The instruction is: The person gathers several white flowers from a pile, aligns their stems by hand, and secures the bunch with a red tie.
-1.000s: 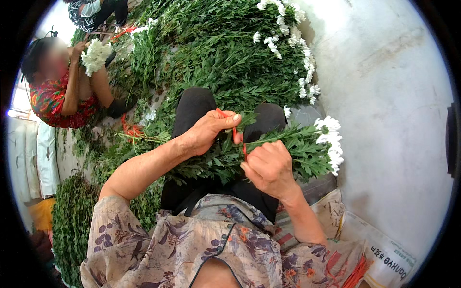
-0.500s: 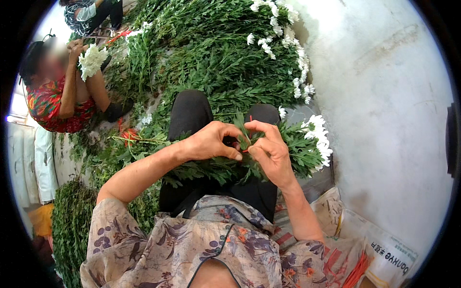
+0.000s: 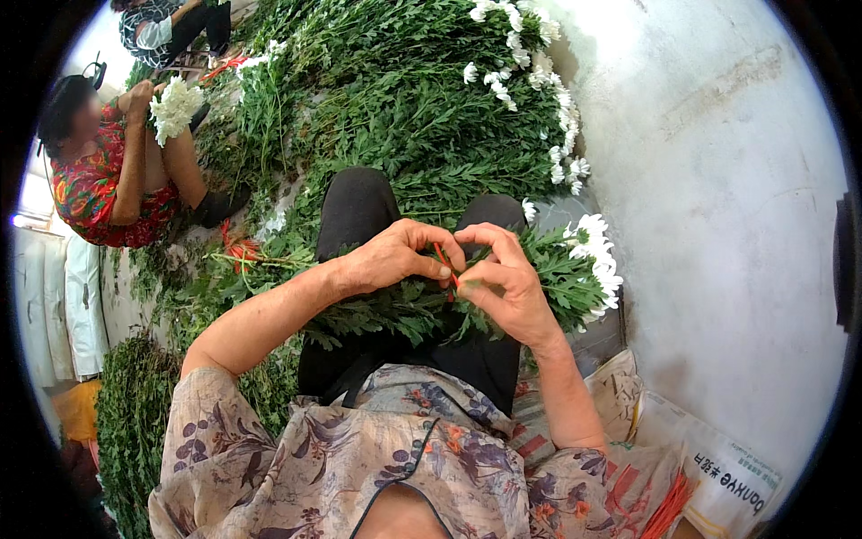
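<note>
Across my lap lies a bunch of white chrysanthemums [image 3: 575,274], its leafy stems toward the left and its blooms toward the right. Above the middle of the bunch, my left hand [image 3: 400,256] and my right hand [image 3: 510,286] meet with fingers bent inward. Both pinch a thin red tie [image 3: 444,259], which slants between the fingertips over the stems. Whether the tie passes fully round the stems is hidden by my fingers and the leaves.
A large heap of cut chrysanthemums [image 3: 395,117] spreads ahead of my knees. Leafy stems [image 3: 139,422] lie at lower left. A co-worker [image 3: 112,184] sits at left holding white flowers; another person is behind. A pale wall [image 3: 709,207] rises at right, above sacks and red ties [image 3: 669,508].
My fingertips have drawn closer together, and more of the red tie shows between them. A leaf that stood up between my hands is no longer seen. The bunch stays in place.
</note>
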Demonstrator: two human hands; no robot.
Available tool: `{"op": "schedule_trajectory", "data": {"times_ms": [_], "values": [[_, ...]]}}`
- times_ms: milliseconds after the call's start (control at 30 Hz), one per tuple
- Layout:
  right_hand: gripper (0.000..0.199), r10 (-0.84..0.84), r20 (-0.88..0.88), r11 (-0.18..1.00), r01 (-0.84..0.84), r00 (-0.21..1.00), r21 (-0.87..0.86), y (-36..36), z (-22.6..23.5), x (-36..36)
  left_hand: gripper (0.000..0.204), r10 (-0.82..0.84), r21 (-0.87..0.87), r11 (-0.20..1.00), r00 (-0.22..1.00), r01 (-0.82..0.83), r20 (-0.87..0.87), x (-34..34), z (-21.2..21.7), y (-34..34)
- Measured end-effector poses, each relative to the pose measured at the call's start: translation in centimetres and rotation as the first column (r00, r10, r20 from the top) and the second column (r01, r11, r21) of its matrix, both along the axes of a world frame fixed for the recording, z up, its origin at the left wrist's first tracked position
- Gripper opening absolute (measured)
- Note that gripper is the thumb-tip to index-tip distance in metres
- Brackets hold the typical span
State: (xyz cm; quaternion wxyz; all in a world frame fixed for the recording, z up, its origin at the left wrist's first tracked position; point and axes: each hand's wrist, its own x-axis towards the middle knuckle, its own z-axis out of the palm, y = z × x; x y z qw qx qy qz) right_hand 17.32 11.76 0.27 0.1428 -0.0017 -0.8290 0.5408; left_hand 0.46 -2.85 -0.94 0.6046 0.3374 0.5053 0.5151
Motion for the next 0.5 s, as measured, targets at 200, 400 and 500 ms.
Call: {"op": "schedule_trajectory", "data": {"times_ms": [200, 400, 500], "values": [[0.011, -0.099, 0.09, 0.979, 0.114, 0.991, -0.169, 0.5, -0.2, 0.3, 0.009, -0.106, -0.051, 0.993, 0.992, 0.109, 0.064, -1.8, 0.0, 0.2], [0.012, -0.142, 0.049, 0.958, 0.125, 0.989, 0.258, -0.9, -0.7, -0.6, 0.009, -0.021, 0.037, 0.999, 0.997, 0.024, -0.077, -1.2, -1.5, 0.1], [0.014, -0.143, 0.035, 0.955, 0.129, 0.989, 0.268, -0.6, -0.6, -0.4, 0.014, 0.258, 0.225, 0.963, 0.737, -0.146, -0.624, 1.1, -0.4, 0.6]]}}
